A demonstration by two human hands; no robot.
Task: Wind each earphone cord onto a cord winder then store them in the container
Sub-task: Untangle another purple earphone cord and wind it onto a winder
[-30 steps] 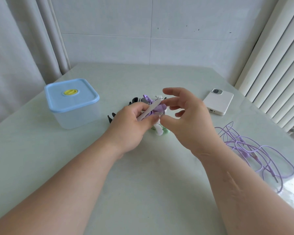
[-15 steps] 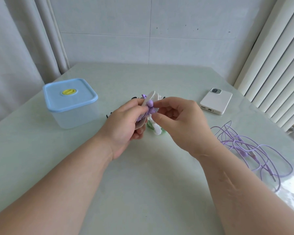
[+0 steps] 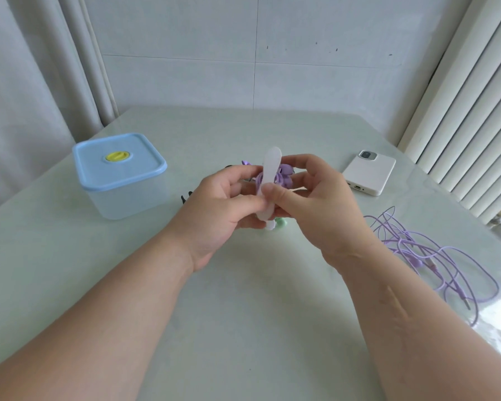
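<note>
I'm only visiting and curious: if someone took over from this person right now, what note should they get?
The left hand grips the flat white plastic cord winder; the right hand pinches its lower part. A purple earphone cord is wound around it. The clear square container with a blue lid stands closed, left on the pale table. A loose tangle of purple earphone cords lies at the right. Done: one cord apparently wound. Left: wind the tangle, open the container, store everything.
</note>
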